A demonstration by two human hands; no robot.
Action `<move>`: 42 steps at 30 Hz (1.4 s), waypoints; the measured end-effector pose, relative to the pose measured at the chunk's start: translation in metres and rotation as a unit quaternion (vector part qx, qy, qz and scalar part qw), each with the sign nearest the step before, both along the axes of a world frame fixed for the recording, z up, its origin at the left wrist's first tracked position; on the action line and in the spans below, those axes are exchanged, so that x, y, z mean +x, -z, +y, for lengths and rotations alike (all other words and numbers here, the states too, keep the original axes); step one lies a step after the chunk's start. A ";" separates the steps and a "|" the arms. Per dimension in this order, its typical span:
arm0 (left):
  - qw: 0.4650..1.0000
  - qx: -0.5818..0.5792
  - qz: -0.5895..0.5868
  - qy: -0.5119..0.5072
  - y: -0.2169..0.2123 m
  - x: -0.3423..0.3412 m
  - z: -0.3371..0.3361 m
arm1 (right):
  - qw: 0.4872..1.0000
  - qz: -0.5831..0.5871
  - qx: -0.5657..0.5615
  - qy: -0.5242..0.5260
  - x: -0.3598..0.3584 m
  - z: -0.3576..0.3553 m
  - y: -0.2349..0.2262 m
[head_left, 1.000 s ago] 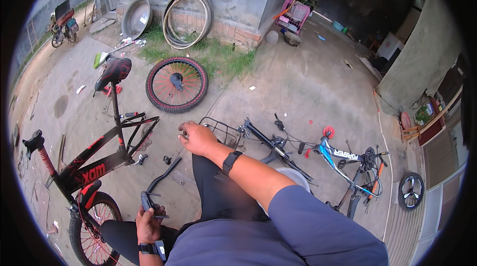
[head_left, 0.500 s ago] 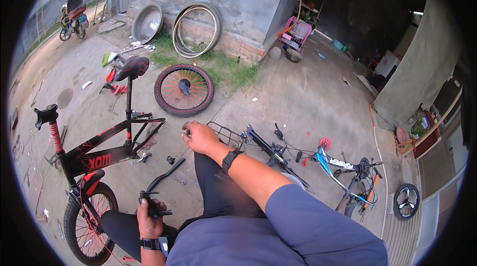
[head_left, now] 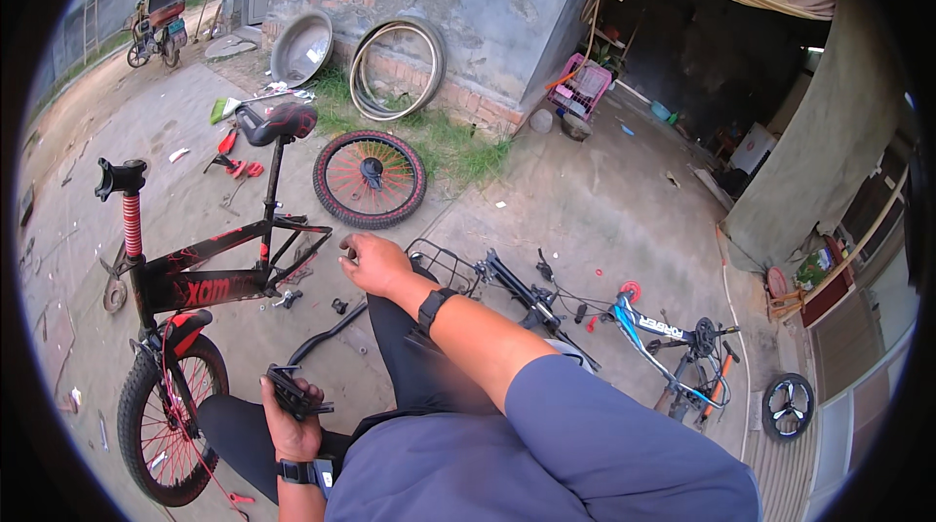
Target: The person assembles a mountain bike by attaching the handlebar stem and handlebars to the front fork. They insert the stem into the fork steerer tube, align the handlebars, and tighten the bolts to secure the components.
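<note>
My left hand [head_left: 292, 417] is closed round a black part with several thin prongs [head_left: 295, 392], low in front of my left thigh; its exact kind does not show. My right hand [head_left: 375, 264] hovers above my knee, fingers curled and fingertips together; whatever is in them, if anything, is hidden. Just left of it is the rear end of a black-and-red bicycle frame [head_left: 207, 286], which has a saddle [head_left: 278, 122] and a spoked front wheel [head_left: 174, 422] but no rear wheel. A loose wheel with red spokes [head_left: 343, 174] lies beyond my right hand.
A bent black tube [head_left: 329, 335] and small fittings [head_left: 287, 300] lie between me and the frame. On the right are a wire basket [head_left: 441, 267], a blue-and-white bicycle frame [head_left: 648, 325] and a small wheel [head_left: 787, 407]. Tyres [head_left: 398, 69] and a metal basin [head_left: 302, 49] lean against the wall.
My right hand has shifted slightly left, toward the frame's rear end. The black part in my left hand has turned and tilted. The whole view has swung a little.
</note>
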State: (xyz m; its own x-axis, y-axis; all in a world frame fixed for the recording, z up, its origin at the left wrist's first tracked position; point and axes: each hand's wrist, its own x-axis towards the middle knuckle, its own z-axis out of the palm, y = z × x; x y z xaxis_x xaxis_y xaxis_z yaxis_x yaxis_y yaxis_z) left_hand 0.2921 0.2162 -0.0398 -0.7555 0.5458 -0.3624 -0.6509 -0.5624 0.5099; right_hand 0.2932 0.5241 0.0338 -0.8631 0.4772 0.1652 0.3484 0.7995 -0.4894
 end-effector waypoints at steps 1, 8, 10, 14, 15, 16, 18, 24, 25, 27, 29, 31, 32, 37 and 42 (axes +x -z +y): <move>1.000 0.002 0.002 0.002 -0.002 0.001 -0.002 | 1.000 0.012 -0.003 -0.005 -0.002 -0.005 0.000; 1.000 0.020 -0.014 -0.019 -0.022 0.004 -0.008 | 0.983 0.142 -0.081 -0.084 -0.027 -0.037 0.004; 1.000 0.024 -0.014 -0.010 -0.021 0.003 -0.007 | 0.968 0.165 -0.173 -0.073 -0.031 -0.040 0.011; 0.999 0.019 -0.027 -0.023 -0.020 0.001 -0.006 | 0.916 0.153 -0.368 -0.033 -0.041 -0.033 0.029; 0.999 0.018 -0.033 -0.029 -0.017 -0.001 -0.006 | 0.913 0.139 -0.382 -0.034 -0.047 -0.030 0.034; 0.998 0.016 -0.039 -0.036 -0.014 -0.002 -0.007 | 0.909 0.125 -0.395 -0.035 -0.054 -0.028 0.039; 0.998 0.004 -0.050 -0.043 -0.010 -0.005 -0.005 | 0.896 0.116 -0.427 -0.035 -0.070 -0.024 0.049; 0.993 -0.045 -0.083 -0.066 -0.008 -0.013 -0.002 | 0.833 0.137 -0.532 -0.059 -0.101 -0.015 0.061; 0.992 -0.055 -0.081 -0.074 -0.005 -0.015 -0.001 | 0.826 0.135 -0.543 -0.063 -0.102 -0.015 0.060; 0.991 -0.064 -0.080 -0.085 -0.001 -0.016 0.000 | 0.813 0.132 -0.563 -0.069 -0.103 -0.016 0.058; 0.990 -0.071 -0.080 -0.089 0.003 -0.017 0.002 | 0.816 0.134 -0.556 -0.081 -0.103 -0.017 0.057; 0.990 -0.080 -0.081 -0.086 0.006 -0.017 0.005 | 0.818 0.133 -0.552 -0.093 -0.098 -0.017 0.058; 0.989 -0.084 -0.084 -0.087 0.007 -0.017 0.007 | 0.818 0.137 -0.550 -0.097 -0.096 -0.016 0.058; 0.989 -0.089 -0.080 -0.084 0.012 -0.020 0.014 | 0.819 0.156 -0.543 -0.102 -0.085 -0.005 0.056; 0.988 -0.103 -0.082 -0.077 0.007 -0.019 0.020 | 0.816 0.162 -0.547 -0.094 -0.078 0.004 0.053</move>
State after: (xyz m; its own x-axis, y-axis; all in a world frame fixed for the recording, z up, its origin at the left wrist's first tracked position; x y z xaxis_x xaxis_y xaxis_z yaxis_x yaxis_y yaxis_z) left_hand 0.2729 0.2359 -0.0468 -0.7462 0.3314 -0.5774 -0.6488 -0.5567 0.5189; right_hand 0.2149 0.5282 -0.0190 -0.9338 0.3560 -0.0368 -0.0197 -0.1538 -0.9879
